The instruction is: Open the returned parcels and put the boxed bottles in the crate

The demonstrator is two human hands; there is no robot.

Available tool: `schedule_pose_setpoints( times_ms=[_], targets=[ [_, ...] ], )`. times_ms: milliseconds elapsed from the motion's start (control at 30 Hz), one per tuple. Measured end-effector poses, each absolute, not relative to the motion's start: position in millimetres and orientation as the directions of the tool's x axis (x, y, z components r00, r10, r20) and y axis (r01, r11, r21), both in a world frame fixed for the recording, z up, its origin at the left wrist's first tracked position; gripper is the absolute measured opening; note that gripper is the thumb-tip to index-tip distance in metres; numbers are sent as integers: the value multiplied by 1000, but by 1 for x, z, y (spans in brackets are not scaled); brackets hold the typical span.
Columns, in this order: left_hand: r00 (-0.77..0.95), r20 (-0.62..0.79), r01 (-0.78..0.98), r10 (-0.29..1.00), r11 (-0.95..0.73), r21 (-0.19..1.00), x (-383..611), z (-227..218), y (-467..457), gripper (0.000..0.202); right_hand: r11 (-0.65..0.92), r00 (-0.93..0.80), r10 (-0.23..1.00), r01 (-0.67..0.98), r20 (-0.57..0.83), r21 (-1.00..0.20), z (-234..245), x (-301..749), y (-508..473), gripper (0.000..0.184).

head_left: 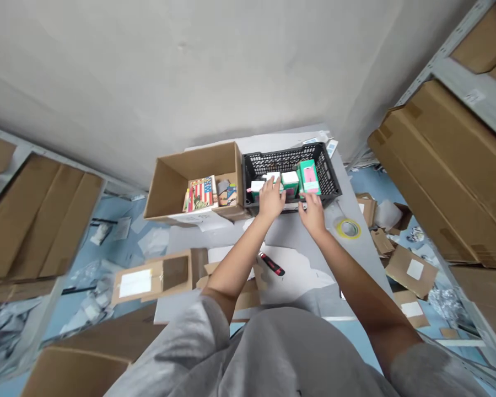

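Desk [291, 237]: black crate [281, 158] holding green-white boxes [308, 176]; left hand [270, 199] open on one, right hand [312, 214] half-curled beside them, grip unclear.

Loose grey T-shirt [273, 353], short wide sleeves [194, 347], bare forearms [235, 248], bare hands [270, 199]

The view comes from the person's head. It faces forward and down, close above the left hand [270, 199] and right hand [313, 215].
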State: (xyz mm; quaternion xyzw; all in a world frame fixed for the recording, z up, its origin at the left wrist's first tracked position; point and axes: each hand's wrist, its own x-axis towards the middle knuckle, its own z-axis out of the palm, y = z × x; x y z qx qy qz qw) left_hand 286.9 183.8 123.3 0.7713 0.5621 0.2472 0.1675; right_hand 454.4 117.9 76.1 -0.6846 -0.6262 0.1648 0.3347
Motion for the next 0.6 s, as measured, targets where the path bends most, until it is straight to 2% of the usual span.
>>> schedule_pose_setpoints(
  times_ms=[67, 133, 200, 233, 333, 433, 500, 600],
  targets=[
    [172, 163, 797, 972, -234, 557, 232, 126, 133, 44, 5, 21, 999, 685, 27, -729, 69, 412, 70, 33],
    [65, 68, 835, 996, -91, 542, 176, 123, 79, 31, -25, -156, 974, 654, -167, -756, 57, 369, 23, 28],
    [-32, -70, 896, 997, 60, 439, 126, 115, 28, 25, 3, -303, 910, 687, -283, -727, 46, 330, -17, 24],
    [-83, -127, 920, 988, 125, 371, 104, 110, 5, 23, 12, -317, 893, 726, -318, -688, 41, 313, -33, 23],
    [-142, -244, 955, 959, 198, 222, 51, 91, -56, 23, 29, -262, 892, 846, -369, -532, 31, 274, -64, 29],
    [-154, -271, 969, 950, 199, 149, 16, 71, -98, 27, 17, -158, 915, 934, -370, -356, 25, 248, -78, 51],
    [-165, -275, 966, 947, 212, 149, 0, 59, -114, 38, -43, -64, 921, 964, -384, -262, 22, 234, -83, 65],
    [-150, -306, 952, 940, 221, 211, -20, 42, -123, 52, -164, 64, 913, 961, -403, -221, 17, 215, -90, 70]
  ],
)
